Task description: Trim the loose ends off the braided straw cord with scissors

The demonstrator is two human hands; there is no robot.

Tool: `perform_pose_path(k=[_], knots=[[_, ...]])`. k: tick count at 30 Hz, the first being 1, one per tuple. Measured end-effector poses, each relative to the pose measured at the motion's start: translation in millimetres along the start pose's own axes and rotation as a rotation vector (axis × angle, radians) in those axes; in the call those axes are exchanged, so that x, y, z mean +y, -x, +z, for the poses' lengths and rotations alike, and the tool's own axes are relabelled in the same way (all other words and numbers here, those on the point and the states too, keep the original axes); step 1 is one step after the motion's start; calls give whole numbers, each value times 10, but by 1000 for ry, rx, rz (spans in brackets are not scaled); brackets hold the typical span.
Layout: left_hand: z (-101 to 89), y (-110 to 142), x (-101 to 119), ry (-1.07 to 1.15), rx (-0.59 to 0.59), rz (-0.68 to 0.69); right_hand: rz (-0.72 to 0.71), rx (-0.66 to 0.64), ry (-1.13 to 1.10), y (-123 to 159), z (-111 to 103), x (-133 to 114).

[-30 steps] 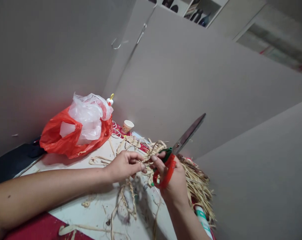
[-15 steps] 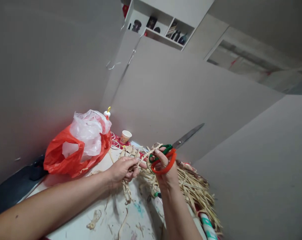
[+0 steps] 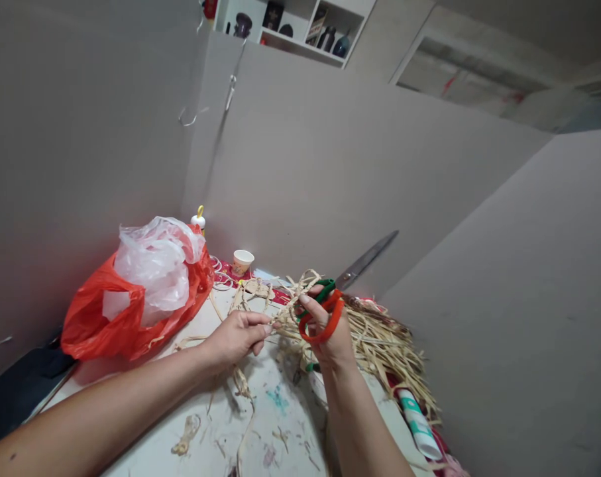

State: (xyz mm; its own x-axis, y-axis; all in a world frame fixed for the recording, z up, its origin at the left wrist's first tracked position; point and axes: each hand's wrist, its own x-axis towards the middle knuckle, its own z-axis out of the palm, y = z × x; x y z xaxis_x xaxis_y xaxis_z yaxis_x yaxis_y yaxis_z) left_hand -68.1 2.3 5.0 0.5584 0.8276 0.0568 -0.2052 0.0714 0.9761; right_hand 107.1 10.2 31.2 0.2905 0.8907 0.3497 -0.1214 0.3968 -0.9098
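My left hand (image 3: 240, 336) is closed, its thumb and fingers pinching a pale braided straw strip (image 3: 286, 311). Loose straw ends dangle below that hand. Scissors (image 3: 366, 261) with one green and one orange handle loop hang around the fingers of my right hand (image 3: 332, 334), blades pointing up and to the right, away from the braid. The thumb and fingertips of the same hand also touch the braid's upper end, which curls in front of the green loop. Behind the hands, more straw coils (image 3: 253, 291) lie on the white table (image 3: 181, 391).
A red plastic bag (image 3: 94, 308) with clear plastic stands at the left. A paper cup (image 3: 243, 262) and a white bottle (image 3: 198, 220) are near the back wall. On the right lie a heap of straw (image 3: 384, 344) and a white-and-teal roll (image 3: 419, 424). Straw scraps (image 3: 185, 434) litter the front.
The camera view has shifted, so the room appears further left and higher. My left fingers have moved along the braid; both hands still hold on.
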Motion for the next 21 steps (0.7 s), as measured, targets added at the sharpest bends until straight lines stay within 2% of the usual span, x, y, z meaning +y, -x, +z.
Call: perform_pose_path(k=[4, 8, 13, 17, 21], knots=[[28, -20, -160, -84, 34, 83, -27, 10, 76, 12, -10, 10], [31, -37, -298, -147, 66, 118, 4, -7, 90, -11, -18, 86], [2, -43, -222, -142, 164, 119, -7, 5, 91, -71, -76, 143], [1, -38, -178, -160, 150, 90, -28, -5, 112, -88, -94, 147], [3, -10, -211, -140, 188, 11, -31, -29, 152, -76, -81, 144]])
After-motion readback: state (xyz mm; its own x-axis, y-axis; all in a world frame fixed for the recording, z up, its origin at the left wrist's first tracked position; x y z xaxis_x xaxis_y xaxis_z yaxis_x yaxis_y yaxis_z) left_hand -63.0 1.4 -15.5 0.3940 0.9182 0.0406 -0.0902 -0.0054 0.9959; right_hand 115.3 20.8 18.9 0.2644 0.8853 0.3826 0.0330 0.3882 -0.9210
